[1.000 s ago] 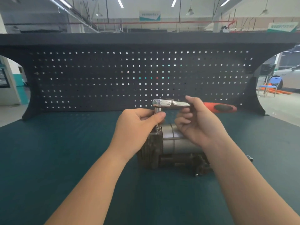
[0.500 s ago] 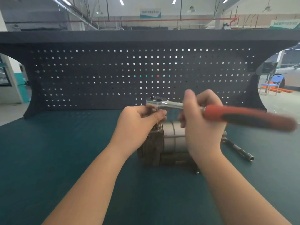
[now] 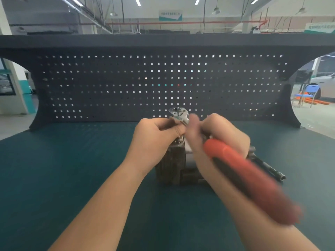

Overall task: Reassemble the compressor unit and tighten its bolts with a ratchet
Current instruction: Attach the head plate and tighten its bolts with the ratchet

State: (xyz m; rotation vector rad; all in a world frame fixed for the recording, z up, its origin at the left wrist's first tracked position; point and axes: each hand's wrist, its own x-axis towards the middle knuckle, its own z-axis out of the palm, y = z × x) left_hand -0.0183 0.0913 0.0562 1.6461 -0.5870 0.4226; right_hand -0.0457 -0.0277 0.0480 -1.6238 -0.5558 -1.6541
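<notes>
Atop the ribbed compressor (image 3: 171,165), both hands (image 3: 155,140) (image 3: 220,140) grip the chrome, red-handled ratchet (image 3: 179,115).

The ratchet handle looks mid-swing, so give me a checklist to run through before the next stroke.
1. Ratchet head sits above the compressor top: ok.
2. Socket seated on the bolt: cannot tell, the left hand hides it.
3. Left hand steadies the ratchet head: ok.
4. Right hand grips the ratchet near the front of the red handle: ok.
5. Compressor rests flat on the green mat: ok.
6. Loose metal bar lies on the mat right of the compressor, under the handle's path: not ok, could be struck.
</notes>
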